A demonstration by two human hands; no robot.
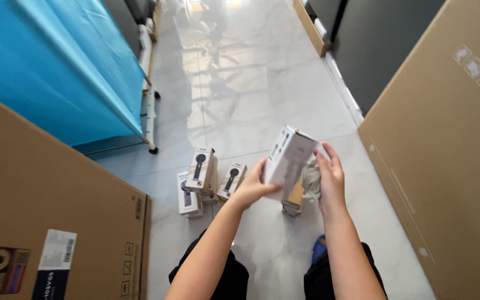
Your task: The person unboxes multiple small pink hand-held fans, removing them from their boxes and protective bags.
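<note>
Head view: left hand (pixel 251 188) clamped on side of small white box (pixel 287 158), held tilted in air above pale floor (pixel 262 105), mid-floor, btwn two big cardboard cartons. Right hand (pixel 329 175) fingers spread, flat against box's other side, w/ grey crumpled wrap (pixel 310 180) just beside palm. Three similar boxes (pixel 209 178) stacked/leaning on floor, nearer left carton (pixel 45 205). Brown open-looking piece (pixel 294 200) below held box. Judged: box in hand mid-handling; three set down, approx; rest unclear.

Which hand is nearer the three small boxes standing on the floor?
Left. The left hand grips the raised white box just right of the three small boxes; the right hand is beyond it.
</note>
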